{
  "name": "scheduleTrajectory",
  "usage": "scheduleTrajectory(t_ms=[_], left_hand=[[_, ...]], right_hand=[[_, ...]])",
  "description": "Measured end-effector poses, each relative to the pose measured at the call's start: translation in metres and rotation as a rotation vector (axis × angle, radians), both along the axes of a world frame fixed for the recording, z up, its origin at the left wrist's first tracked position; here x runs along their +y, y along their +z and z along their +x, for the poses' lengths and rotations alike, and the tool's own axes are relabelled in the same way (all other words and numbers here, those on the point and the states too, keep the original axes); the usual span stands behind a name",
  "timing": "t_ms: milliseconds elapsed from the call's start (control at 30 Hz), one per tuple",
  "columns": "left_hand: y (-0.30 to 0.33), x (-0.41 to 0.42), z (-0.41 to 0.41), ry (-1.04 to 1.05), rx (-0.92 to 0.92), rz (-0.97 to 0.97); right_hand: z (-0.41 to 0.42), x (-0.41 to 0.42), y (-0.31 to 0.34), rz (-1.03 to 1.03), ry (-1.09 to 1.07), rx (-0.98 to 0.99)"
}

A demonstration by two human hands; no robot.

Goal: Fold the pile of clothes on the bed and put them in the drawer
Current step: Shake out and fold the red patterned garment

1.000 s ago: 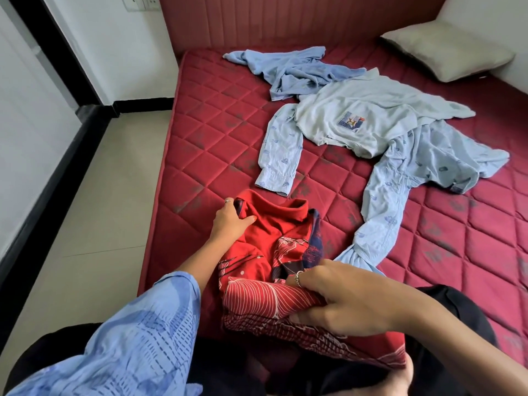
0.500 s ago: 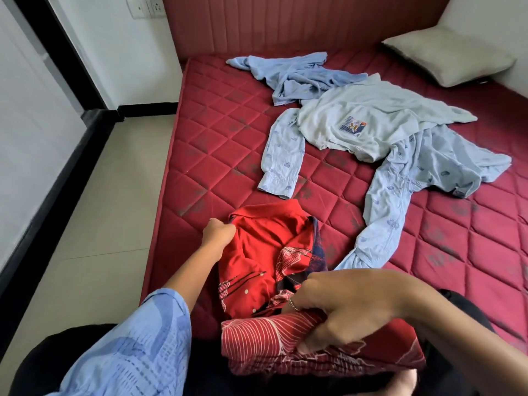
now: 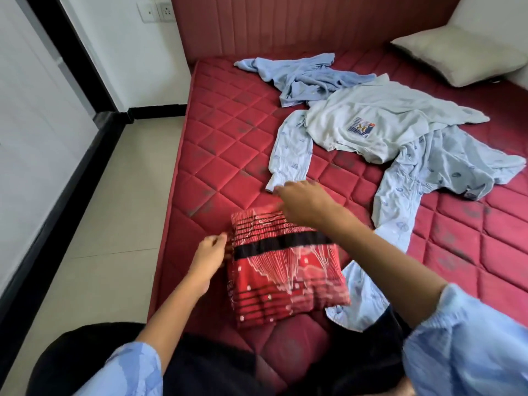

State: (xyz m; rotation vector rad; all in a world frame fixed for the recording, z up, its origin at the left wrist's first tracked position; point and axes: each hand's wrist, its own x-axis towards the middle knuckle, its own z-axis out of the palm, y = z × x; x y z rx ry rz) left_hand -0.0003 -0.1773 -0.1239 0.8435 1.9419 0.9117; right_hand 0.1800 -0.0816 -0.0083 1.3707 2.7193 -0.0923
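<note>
So, red shirt: folded into a rough rectangle near the bed's front edge, right in front of your knees.
Left hand: fingers curled at the bundle's left edge; looks like a pinch on the fabric, but it's blurry.
Right hand: over the far edge, by the cuff of the patterned shirt. Can't tell if it's holding anything.
Risk: lift it by one edge and the layers will probably slide apart. It's also close to the mattress edge.
Around: pale shirt overlaps the patterned one, blue shirt behind, pillow in the corner.
In the way: a patterned sleeve runs beside the bundle, touching or tucked under it, so it may drag along. No drawer in view.
</note>
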Motion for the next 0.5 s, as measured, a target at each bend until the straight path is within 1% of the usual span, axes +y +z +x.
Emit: scheduleTrajectory(t_ms=[33, 100, 133, 200, 267, 367, 500], left_hand=[[-0.014, -0.008, -0.004, -0.017, 0.021, -0.015], [-0.019, -0.031, 0.003, -0.060, 0.057, -0.067], [-0.020, -0.043, 0.007, -0.095, 0.079, -0.097], [-0.015, -0.062, 0.018, -0.159, 0.177, -0.101], [-0.013, -0.075, 0.029, -0.178, 0.223, -0.055], [-0.007, -0.084, 0.045, -0.197, 0.205, -0.004], [0.012, -0.084, 0.052, -0.268, 0.307, -0.013]], right_hand=[[0.005, -0.009, -0.016, -0.011, -0.006, 0.029], [0.018, -0.042, -0.051, -0.154, 0.051, 0.086], [0.027, -0.064, -0.069, -0.149, 0.094, 0.090], [0.049, -0.102, -0.098, -0.026, 0.152, 0.071], [0.066, -0.122, -0.118, 0.050, 0.176, 0.052], [0.074, -0.127, -0.132, 0.096, 0.194, 0.018], [0.061, -0.114, -0.137, 0.093, 0.197, -0.031]])
